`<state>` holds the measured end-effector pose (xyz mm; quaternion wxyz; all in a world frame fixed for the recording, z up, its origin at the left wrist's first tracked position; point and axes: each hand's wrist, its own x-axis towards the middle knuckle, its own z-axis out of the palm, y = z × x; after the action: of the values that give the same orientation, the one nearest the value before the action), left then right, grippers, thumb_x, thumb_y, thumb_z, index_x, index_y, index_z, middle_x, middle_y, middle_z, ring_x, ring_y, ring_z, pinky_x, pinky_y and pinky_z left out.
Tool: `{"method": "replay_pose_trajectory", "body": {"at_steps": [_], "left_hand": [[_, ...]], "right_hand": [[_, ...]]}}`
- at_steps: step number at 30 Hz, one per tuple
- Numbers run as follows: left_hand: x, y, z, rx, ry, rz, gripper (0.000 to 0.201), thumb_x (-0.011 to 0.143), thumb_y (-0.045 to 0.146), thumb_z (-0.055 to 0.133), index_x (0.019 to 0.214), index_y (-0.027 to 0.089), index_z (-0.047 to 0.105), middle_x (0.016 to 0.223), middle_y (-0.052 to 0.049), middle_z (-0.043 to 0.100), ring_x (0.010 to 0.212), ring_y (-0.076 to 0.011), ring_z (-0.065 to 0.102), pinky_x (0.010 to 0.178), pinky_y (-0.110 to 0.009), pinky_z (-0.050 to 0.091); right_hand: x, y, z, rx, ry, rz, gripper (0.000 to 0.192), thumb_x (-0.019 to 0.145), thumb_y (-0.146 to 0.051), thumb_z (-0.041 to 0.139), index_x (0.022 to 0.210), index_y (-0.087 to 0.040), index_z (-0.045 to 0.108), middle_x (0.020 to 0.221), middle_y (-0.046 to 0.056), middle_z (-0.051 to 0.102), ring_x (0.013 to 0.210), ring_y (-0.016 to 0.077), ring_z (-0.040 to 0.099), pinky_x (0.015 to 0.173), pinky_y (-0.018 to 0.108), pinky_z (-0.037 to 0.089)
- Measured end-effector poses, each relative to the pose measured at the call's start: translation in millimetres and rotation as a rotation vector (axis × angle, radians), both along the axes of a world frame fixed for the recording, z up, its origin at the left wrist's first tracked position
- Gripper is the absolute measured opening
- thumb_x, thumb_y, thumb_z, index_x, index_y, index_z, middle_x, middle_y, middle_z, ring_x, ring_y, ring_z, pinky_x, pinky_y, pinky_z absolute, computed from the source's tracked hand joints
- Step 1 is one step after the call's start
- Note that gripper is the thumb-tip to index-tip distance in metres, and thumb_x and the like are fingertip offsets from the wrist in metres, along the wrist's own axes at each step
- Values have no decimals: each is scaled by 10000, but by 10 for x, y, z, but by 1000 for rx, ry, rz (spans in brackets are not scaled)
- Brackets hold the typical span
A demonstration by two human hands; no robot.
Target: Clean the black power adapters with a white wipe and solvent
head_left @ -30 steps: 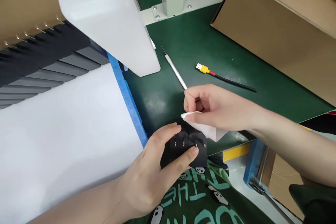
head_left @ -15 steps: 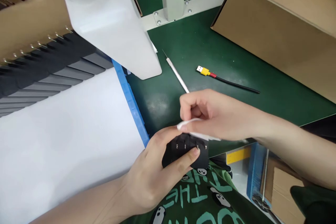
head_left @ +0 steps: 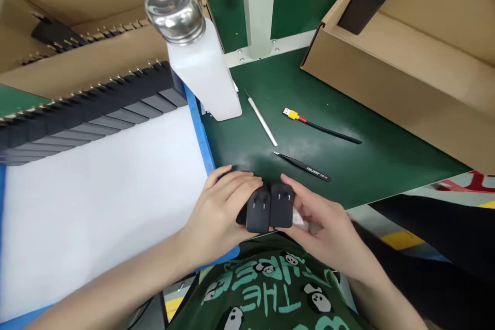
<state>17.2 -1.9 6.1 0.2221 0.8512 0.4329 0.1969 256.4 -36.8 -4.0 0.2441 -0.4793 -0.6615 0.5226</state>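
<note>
Black plastic fills your grip in the single head view: two black plastic plug adapters with metal prongs facing up sit side by side, touching, at the near edge of the dark green bench mat, just above your green printed shirt. Your left hand curls around the left adapter, fingers over its top. Your right hand closes on the right adapter, thumb on its upper face. A bit of crumpled white wipe peeks from under your right fingers.

Half a second ago your right hand hovered above the adapters, pinching that wipe over the prongs while your left hand alone held both; now your right hand has come down beside them and both hands share the hold. The view has also tilted up, so more of the bench shows.

On the mat behind your hands lie one pair of black pointed tweezers, which your right hand hid before, one thin silver pick, and one black cable with a yellow USB plug, all apart from each other. One white plastic dispenser bottle with a steel cap stands left of them. A blue tray lined with a white sheet holds one long row of black adapters. Two brown cardboard boxes flank the bench.
</note>
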Motion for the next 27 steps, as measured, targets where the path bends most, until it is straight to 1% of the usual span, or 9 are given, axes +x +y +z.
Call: {"method": "replay_pose_trajectory", "body": {"at_steps": [2,5,8,10,13,15,18,22,27], "left_hand": [[-25,-16,70,70,-84,-28,433,908,422,700,1227,173,547,1128,-133,738,1055,-273,713,1050,-483,493],[-62,-50,236,157,-205,-80,428,911,367,706,1232,122,565,1111,-174,712,1090,-256,702,1042,-407,549],[-95,-86,361,176,-284,-99,427,907,335,716,1235,103,572,1090,-178,691,1086,-239,695,983,-340,588],[-110,-101,389,169,-314,-98,427,907,342,716,1234,104,578,1080,-175,680,1061,-235,693,921,-320,604],[-116,-98,378,139,-376,-104,434,903,346,721,1240,110,583,1087,-177,673,1020,-230,688,837,-309,604],[-106,-82,364,121,-436,-144,465,893,342,737,1266,121,567,1112,-181,689,1011,-233,690,823,-329,593],[-85,-63,354,102,-497,-201,503,897,326,738,1320,152,529,1150,-183,718,1000,-236,701,811,-368,575],[-69,-73,343,89,-534,-211,548,888,311,752,1361,184,508,1169,-172,727,992,-233,700,792,-379,567],[-53,-90,312,87,-566,-219,566,860,331,783,1336,167,524,1162,-170,728,978,-223,700,817,-378,546]], "right_hand": [[-42,-14,3,153,0,8,667,928,-145,615,1525,-312,370,782,-53,497,626,78,459,572,158,466],[-32,-15,134,315,27,36,657,925,-132,616,1521,-280,383,769,-50,528,615,82,491,611,158,505],[-23,-10,302,431,10,68,661,926,-121,611,1531,-250,379,898,-7,621,632,84,519,653,164,533],[-37,-7,375,474,-2,91,666,924,-107,595,1537,-240,370,954,10,645,632,87,525,652,171,536],[-68,-11,413,482,-6,96,665,918,-104,583,1532,-250,375,825,-27,599,595,88,517,570,173,500],[-79,-23,413,478,-2,88,668,913,-113,592,1529,-261,379,772,-43,562,587,86,519,537,173,474],[-75,-46,419,465,44,90,684,906,-115,617,1530,-266,378,764,-49,556,594,81,523,532,167,464],[-61,-75,450,446,86,101,653,917,-154,637,1517,-255,401,728,-57,545,606,88,522,553,180,465],[-59,-112,473,435,48,91,652,923,-160,635,1518,-275,394,727,-60,547,613,83,520,575,172,468]]}}
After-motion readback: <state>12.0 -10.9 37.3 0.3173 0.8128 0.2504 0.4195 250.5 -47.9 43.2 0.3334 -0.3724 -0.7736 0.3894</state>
